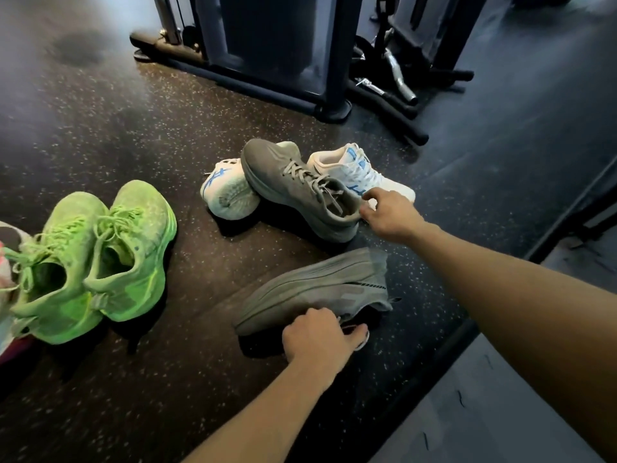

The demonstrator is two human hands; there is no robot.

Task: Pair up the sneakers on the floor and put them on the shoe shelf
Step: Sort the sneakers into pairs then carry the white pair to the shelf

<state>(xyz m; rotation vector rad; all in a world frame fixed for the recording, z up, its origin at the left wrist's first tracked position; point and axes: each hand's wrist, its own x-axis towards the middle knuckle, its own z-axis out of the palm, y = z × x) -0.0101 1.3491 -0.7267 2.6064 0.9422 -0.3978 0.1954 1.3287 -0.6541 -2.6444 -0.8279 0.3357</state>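
Speckled floor (133,135) bears green sneakers (96,255), grey, seemingly white ones.

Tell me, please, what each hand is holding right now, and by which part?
The left hand grips the tipped grey sneaker at its collar; the right hand pinches the upright grey sneaker at its heel.

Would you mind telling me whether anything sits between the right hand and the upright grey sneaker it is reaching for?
Nothing visible does. The right hand is already at the heel collar of the upright grey sneaker, fingers curled at its rim. The white sneakers lie beside and behind it, not in the way.
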